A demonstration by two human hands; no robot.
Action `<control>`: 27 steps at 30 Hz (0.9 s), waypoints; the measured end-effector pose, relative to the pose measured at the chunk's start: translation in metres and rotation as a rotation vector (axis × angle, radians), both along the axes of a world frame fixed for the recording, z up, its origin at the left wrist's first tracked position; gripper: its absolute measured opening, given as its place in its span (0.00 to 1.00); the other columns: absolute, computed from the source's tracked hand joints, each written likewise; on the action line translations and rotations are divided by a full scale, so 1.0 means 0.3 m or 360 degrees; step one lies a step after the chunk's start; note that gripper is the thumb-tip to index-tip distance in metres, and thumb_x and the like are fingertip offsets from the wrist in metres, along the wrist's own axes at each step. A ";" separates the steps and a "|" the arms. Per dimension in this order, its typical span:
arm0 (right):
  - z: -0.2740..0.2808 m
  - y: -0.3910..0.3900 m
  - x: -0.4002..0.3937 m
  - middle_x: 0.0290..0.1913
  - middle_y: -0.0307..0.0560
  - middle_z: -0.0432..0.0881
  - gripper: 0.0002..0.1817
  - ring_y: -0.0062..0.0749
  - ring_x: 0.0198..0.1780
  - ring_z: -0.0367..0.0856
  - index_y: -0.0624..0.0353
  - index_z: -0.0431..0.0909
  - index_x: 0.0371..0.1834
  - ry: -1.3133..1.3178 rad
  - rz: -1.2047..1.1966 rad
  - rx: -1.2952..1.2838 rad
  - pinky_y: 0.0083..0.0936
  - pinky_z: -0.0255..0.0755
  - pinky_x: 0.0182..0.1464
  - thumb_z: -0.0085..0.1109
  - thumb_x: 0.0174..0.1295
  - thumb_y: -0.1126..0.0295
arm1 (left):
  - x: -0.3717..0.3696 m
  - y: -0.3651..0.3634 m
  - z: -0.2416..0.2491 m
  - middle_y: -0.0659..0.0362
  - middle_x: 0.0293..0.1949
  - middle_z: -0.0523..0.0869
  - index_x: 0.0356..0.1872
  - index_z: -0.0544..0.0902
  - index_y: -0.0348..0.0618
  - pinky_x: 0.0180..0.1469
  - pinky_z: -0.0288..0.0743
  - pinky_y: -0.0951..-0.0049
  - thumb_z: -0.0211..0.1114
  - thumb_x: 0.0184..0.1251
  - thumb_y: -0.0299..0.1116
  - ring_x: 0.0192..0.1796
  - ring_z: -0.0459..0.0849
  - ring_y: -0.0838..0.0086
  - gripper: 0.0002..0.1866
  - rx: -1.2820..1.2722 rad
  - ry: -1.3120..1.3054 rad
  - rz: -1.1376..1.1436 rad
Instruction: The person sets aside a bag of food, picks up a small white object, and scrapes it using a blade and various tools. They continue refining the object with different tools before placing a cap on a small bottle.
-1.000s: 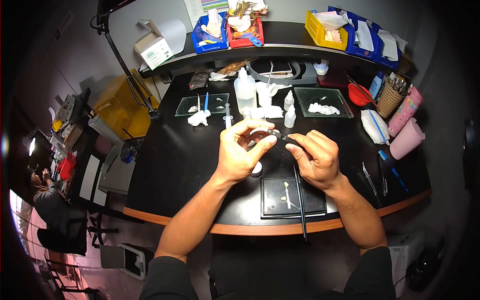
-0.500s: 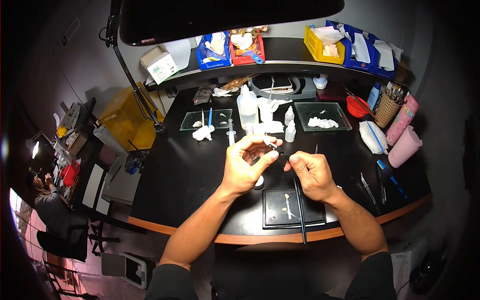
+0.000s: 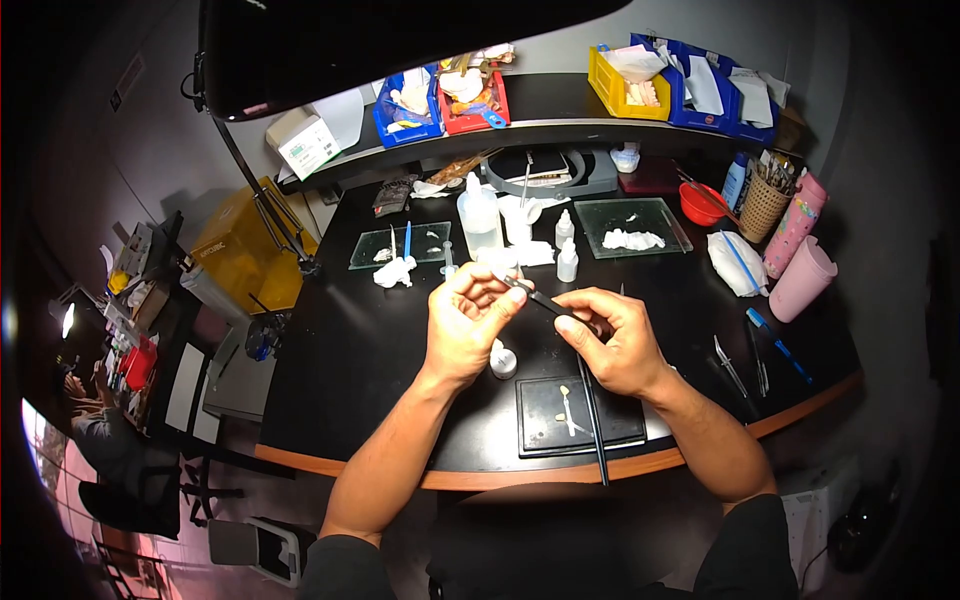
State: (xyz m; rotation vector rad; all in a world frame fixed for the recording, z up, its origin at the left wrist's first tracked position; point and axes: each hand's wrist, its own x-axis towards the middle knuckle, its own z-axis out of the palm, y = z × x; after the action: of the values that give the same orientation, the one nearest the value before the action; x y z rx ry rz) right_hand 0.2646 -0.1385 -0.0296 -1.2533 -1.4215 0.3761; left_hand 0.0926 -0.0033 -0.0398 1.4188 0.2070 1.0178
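My left hand (image 3: 462,330) is raised over the middle of the bench, with thumb and fingers pinched at one end of a slim black tool (image 3: 541,300). My right hand (image 3: 615,340) grips the tool's other end, fingers curled around it. Whatever small piece sits at the left fingertips is too tiny to make out. Below the hands lies a black tile (image 3: 540,440) bearing small yellowish pieces on a pale stick (image 3: 569,412). A long dark brush-like handle (image 3: 597,430) crosses the tile and overhangs the bench edge. Beside my left wrist stands a small white jar (image 3: 503,362).
Behind the hands stand a large clear bottle (image 3: 481,225) and small dropper bottles (image 3: 567,262). Glass slabs (image 3: 680,225) with white material lie farther back. At right are a blue-handled brush (image 3: 780,345), metal tools (image 3: 731,367) and a pink cup (image 3: 803,280). A person (image 3: 105,440) sits far left.
My right hand has opened its grip and moved onto the black tool, now stretched between both hands. The small white jar shows more fully. The whole view has shifted slightly.
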 end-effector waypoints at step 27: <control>-0.011 0.014 0.005 0.33 0.54 0.91 0.10 0.36 0.32 0.90 0.68 0.89 0.49 -0.0557 -0.0279 0.0414 0.27 0.81 0.35 0.70 0.68 0.77 | 0.008 -0.010 -0.019 0.45 0.58 0.89 0.66 0.81 0.28 0.63 0.84 0.65 0.70 0.73 0.21 0.55 0.90 0.67 0.21 -0.0068 0.0202 -0.0139</control>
State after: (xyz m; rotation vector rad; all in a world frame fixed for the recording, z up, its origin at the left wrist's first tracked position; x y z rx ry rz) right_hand 0.2661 -0.1344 -0.0330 -1.2557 -1.5787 -0.1534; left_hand 0.0951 -0.0062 -0.0455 1.4424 0.2554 0.8482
